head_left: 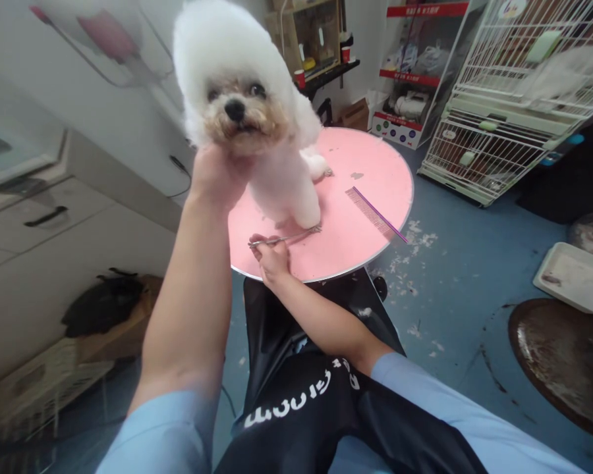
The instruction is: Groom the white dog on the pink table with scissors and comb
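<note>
A fluffy white dog [281,184] with a rounded head of hair is on a round pink table [326,257]. My left hand [220,178] is under its chin, fingers curled around the jaw and partly hidden by the fur. Low at the table's near edge, my right hand [271,258] grips a pair of scissors [294,236] by the handles. The scissor tips point right, beside the dog's front paw. To the right lies a purple-backed comb [378,214], one end sticking out past the table's rim.
White wire cages [494,145] stand at the right, with a white animal in the upper one. Hair clippings [420,243] litter the blue floor. A brown round lid-like object [563,362] and a white tray [576,276] sit at right. Drawers [44,217] line the left.
</note>
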The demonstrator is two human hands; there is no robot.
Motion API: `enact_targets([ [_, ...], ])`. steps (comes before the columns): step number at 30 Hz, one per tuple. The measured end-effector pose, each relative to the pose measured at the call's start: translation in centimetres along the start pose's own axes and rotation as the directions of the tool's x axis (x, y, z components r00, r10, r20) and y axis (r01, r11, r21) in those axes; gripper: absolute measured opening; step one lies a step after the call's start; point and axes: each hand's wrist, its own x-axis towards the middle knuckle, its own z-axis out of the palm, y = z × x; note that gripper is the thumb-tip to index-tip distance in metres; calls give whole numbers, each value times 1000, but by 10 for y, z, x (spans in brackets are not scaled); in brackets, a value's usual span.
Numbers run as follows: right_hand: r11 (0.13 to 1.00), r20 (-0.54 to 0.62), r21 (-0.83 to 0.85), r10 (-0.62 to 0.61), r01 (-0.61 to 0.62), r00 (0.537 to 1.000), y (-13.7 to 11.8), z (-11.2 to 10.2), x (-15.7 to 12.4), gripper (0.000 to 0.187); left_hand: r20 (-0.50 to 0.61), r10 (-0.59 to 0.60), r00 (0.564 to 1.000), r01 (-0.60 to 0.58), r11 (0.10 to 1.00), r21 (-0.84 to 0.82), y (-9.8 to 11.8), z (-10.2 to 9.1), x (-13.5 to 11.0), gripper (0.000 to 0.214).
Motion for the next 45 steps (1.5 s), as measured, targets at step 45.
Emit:
enact_targets([
  [45,967,137,-183,204,-178,969,-43,-36,-31,34,-81,-31,996,16,984,-179,2,2,2,36],
])
